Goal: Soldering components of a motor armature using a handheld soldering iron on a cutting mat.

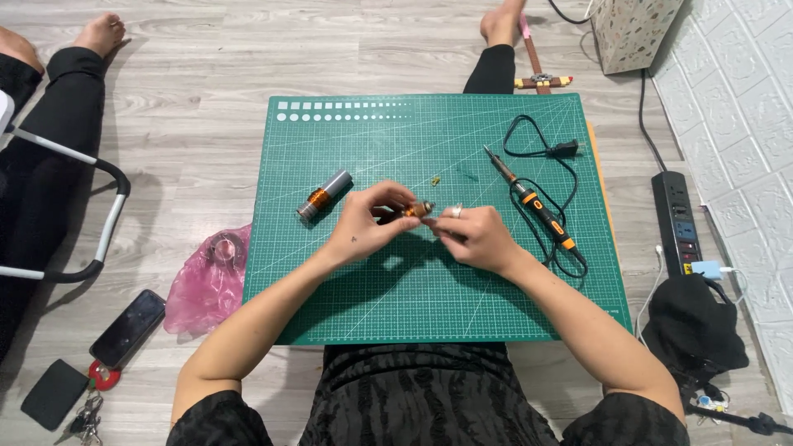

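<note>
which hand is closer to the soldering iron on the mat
Right. The right hand sits just left of the soldering iron, close by. The left hand is farther left, nearer the grey cylinder.

There is one view, from a camera worn on the person's head, looking steeply down and forward from close above. The left hand [368,221] and right hand [473,238] meet near the middle of the frame, over a green cutting mat [429,297]. Forearms enter from the bottom edge. Beyond the hands the wooden floor [206,74] runs to the top edge; right of them a white wall [743,107] closes the frame.
</note>
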